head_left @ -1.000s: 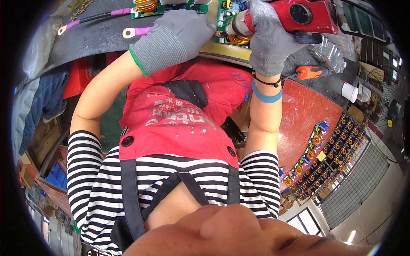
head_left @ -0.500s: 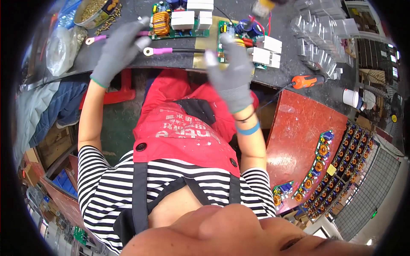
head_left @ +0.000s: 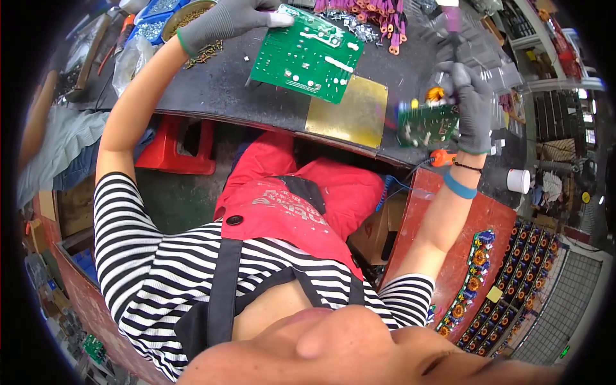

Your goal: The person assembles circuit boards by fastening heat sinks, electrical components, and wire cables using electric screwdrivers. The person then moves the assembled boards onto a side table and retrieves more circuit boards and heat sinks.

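My left hand (head_left: 228,24), in a grey glove, grips the left upper edge of a green circuit board (head_left: 301,61). The board is tilted so its soldered underside shows, above the dark bench. At the right, my gloved right hand (head_left: 473,106) holds a second circuit board (head_left: 425,126) by its right side. An orange wound coil (head_left: 436,94) shows at that board's upper edge. A dark cable with a purple sleeve (head_left: 453,20) rises blurred above my right hand; whether it joins the board I cannot tell.
A brass-coloured plate (head_left: 351,117) lies at the bench's front edge. Purple-sleeved cables (head_left: 372,13) are piled at the back, near loose metal parts. Clear plastic pieces stand behind my right hand. An orange-handled tool (head_left: 441,158) and white cup (head_left: 518,181) are at the right.
Both circuit boards, which lay component side up on the bench, are now lifted and turned in my hands. My right hand has moved right with one; the left has moved up.
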The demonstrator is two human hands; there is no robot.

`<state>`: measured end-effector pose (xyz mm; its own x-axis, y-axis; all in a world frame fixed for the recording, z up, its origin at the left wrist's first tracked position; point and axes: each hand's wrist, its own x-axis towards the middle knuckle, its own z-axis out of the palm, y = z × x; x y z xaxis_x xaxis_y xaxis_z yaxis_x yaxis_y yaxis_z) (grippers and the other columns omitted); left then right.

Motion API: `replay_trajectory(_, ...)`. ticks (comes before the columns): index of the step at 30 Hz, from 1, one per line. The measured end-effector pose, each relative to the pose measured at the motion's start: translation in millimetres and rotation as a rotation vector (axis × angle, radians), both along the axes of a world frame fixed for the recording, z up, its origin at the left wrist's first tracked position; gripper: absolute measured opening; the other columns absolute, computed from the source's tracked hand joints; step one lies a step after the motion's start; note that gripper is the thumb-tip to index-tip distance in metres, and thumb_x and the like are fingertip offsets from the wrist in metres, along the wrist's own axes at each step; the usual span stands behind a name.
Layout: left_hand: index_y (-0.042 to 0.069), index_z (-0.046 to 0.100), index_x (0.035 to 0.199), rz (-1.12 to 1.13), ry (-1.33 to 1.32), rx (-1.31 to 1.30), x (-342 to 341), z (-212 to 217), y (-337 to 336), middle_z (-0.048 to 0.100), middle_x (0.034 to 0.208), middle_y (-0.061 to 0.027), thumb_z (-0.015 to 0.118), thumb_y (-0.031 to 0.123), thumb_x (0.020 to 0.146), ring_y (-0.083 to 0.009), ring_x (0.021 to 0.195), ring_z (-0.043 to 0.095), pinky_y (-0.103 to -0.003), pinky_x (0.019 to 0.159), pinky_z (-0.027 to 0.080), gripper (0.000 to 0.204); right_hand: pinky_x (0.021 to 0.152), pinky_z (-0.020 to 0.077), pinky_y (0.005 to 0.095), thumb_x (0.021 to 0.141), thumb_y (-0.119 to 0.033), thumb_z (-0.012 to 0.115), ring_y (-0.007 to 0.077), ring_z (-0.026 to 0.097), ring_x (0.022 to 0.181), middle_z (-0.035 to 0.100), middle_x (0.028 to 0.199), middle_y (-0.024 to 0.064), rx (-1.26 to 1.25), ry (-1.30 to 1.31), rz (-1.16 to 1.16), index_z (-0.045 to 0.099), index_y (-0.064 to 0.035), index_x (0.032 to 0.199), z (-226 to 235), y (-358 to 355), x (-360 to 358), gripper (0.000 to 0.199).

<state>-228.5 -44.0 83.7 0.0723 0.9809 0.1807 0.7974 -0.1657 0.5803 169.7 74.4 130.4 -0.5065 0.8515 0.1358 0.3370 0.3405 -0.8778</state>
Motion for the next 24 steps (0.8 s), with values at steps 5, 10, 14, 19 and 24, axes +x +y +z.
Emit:
replay_trajectory(5, 0.000, 0.060, 0.068, 0.044, -0.106, -0.228, -43.8, -53.1, -6.9, 0.039, 0.062, 0.0061, 0.069, 0.045, 0.090, -0.0042, 0.064, 0.038, -0.029, 0.055, 0.032, 0.050, 0.054, 0.0413, 0.0256, 0.097, -0.027, 0.061, 0.0063, 0.051, 0.059, 0.057, 0.065, -0.0019, -0.156, -0.361, 0.620, 0.072, 0.0004, 0.092, -14.0, 2.1, -70.1, 0.030)
replay_trajectory(10, 0.000, 0.066, 0.086, 0.069, -0.068, -0.370, -62.3, -78.6, -1.2, 0.048, 0.071, 0.0031, 0.069, 0.044, 0.091, -0.0062, 0.068, 0.045, -0.028, 0.059, 0.036, 0.044, 0.063, 0.0496, 0.0347, 0.092, -0.041, 0.067, 0.0178, 0.064, 0.067, 0.063, 0.068, 0.0083, -0.042, -0.674, 0.588, 0.071, -0.0034, 0.091, -65.9, 3.8, -142.6, 0.038)
replay_trajectory(14, 0.005, 0.042, 0.146, 0.085, -0.178, -0.279, -52.3, -73.2, 1.5, 0.062, 0.109, -0.0122, 0.081, 0.043, 0.074, -0.0193, 0.101, 0.061, -0.031, 0.086, 0.049, 0.090, 0.088, 0.0496, 0.0441, 0.076, -0.054, 0.075, 0.0326, 0.064, 0.105, 0.067, 0.108, 0.0159, 0.309, -0.539, 0.564, 0.068, -0.0138, 0.114, -85.5, 22.8, -130.8, 0.056)
replay_trajectory(19, 0.001, 0.029, 0.151, -0.166, 0.539, 0.091, 2.6, -42.3, -28.5, 0.040, 0.145, -0.0233, 0.087, 0.040, 0.046, -0.0397, 0.135, 0.039, -0.050, 0.111, 0.033, 0.126, 0.109, 0.0343, 0.0488, 0.049, -0.055, 0.089, 0.0462, 0.041, 0.131, 0.039, 0.146, 0.0265, 0.611, -0.770, 0.600, 0.038, -0.0234, 0.149, -56.8, -16.6, -63.3, 0.117)
replay_trajectory(24, 0.002, 0.031, 0.149, -0.243, 0.470, -0.050, 12.2, -40.4, -11.3, 0.041, 0.140, -0.0226, 0.085, 0.038, 0.044, -0.0427, 0.129, 0.040, -0.050, 0.110, 0.034, 0.123, 0.108, 0.0340, 0.0564, 0.050, -0.037, 0.085, 0.0481, 0.041, 0.127, 0.037, 0.142, 0.0279, 0.521, -0.749, 0.658, 0.029, -0.0248, 0.154, -58.6, -16.7, -47.5, 0.119)
